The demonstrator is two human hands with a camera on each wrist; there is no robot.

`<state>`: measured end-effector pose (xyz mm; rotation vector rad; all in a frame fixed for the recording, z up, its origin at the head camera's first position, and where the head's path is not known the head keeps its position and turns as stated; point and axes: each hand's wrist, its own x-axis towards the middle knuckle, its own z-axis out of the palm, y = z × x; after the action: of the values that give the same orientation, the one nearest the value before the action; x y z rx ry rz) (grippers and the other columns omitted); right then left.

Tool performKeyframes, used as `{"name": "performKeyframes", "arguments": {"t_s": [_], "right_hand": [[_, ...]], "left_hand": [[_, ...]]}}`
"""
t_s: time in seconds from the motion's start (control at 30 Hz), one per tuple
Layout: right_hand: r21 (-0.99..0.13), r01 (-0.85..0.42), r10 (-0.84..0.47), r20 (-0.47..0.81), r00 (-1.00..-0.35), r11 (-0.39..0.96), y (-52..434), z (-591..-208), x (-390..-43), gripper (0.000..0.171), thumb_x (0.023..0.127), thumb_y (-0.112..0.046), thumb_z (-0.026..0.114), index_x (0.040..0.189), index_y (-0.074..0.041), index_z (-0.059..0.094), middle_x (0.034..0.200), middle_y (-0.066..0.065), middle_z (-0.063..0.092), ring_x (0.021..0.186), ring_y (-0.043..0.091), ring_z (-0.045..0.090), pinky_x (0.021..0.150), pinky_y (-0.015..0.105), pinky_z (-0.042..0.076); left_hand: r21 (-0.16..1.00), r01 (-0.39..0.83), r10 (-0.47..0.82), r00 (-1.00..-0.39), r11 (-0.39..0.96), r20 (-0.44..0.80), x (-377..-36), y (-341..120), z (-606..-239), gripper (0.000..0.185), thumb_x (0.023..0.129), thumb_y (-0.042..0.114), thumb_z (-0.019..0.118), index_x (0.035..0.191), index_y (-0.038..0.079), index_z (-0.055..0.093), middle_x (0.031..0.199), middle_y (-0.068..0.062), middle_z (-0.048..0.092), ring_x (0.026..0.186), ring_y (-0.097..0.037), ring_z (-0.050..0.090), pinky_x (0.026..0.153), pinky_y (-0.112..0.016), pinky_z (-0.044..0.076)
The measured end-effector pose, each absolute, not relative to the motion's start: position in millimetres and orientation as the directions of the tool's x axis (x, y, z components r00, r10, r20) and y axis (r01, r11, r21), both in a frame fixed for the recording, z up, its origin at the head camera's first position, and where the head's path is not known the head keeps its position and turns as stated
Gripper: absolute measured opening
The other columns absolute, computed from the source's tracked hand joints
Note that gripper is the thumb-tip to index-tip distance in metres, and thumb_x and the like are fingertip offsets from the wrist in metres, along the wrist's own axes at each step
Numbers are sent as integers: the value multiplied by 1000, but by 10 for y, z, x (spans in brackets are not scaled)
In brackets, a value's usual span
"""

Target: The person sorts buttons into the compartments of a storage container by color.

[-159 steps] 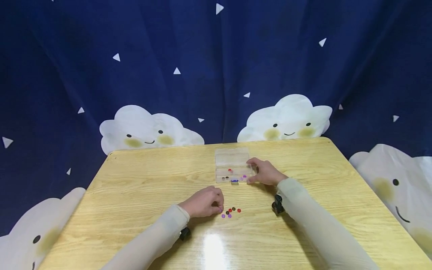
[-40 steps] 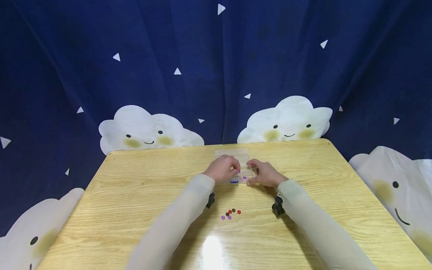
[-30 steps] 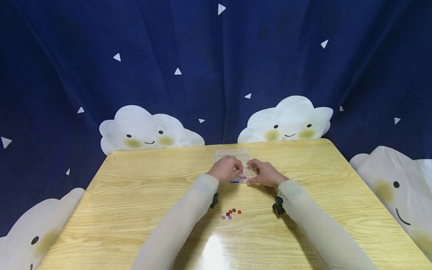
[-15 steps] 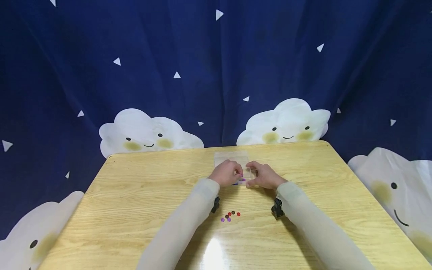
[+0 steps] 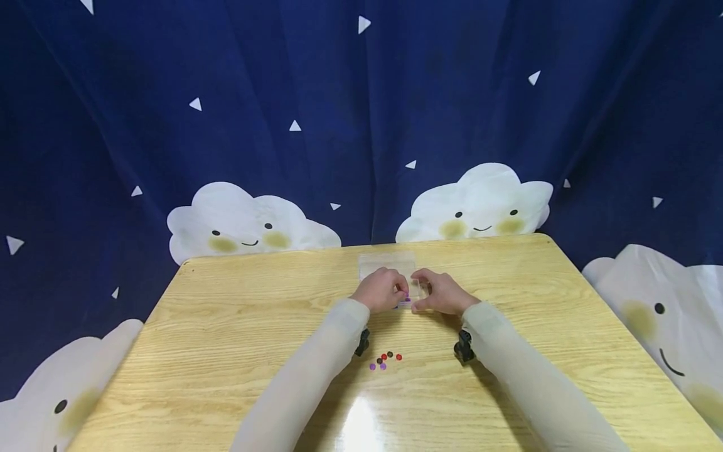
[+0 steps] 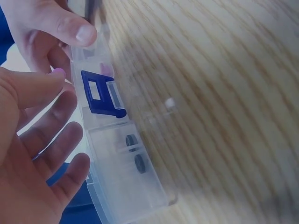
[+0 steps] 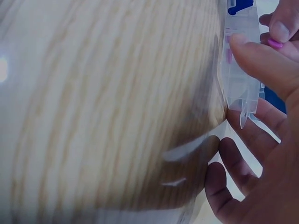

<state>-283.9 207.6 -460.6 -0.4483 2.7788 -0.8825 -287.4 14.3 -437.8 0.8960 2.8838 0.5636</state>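
Observation:
My left hand (image 5: 384, 290) pinches a small pink-purple disc (image 7: 275, 43) between thumb and fingertip, close over the right part of a clear plastic box (image 6: 140, 191). The box has compartments, a blue latch (image 6: 103, 94) at its front, and its clear lid (image 5: 386, 258) folded back. My right hand (image 5: 444, 294) grips the box's right end, thumb at the front wall and fingers behind. Black discs (image 6: 140, 163) sit inside toward the left end; a purple disc (image 5: 408, 300) shows in the right part. My left hand hides much of the box in the head view.
Several loose discs lie on the wooden table (image 5: 226, 326) in front of the box: a red disc (image 5: 398, 357), a black disc (image 5: 380, 361) and a purple disc (image 5: 372, 366) among them. A dark blue curtain (image 5: 282, 81) with clouds hangs behind the table.
My left hand has moved from beside the loose discs up to the box, carrying a purple disc, and has lately shifted slightly right and lower. The right hand has kept its place.

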Motion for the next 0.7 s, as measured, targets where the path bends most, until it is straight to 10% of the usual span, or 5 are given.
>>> {"name": "performKeyframes", "arguments": {"t_s": [0.7], "right_hand": [[-582, -189, -317, -126, -940, 791, 2052, -4600, -2843, 75, 78, -30, 84, 141, -10, 47, 137, 23, 57, 120, 35, 57, 103, 52, 46]], "left_hand": [[378, 541, 568, -821, 751, 47, -2848, 53, -4399, 12, 91, 17, 66, 95, 17, 77, 96, 5, 70, 97, -13, 61, 94, -28, 51]]}}
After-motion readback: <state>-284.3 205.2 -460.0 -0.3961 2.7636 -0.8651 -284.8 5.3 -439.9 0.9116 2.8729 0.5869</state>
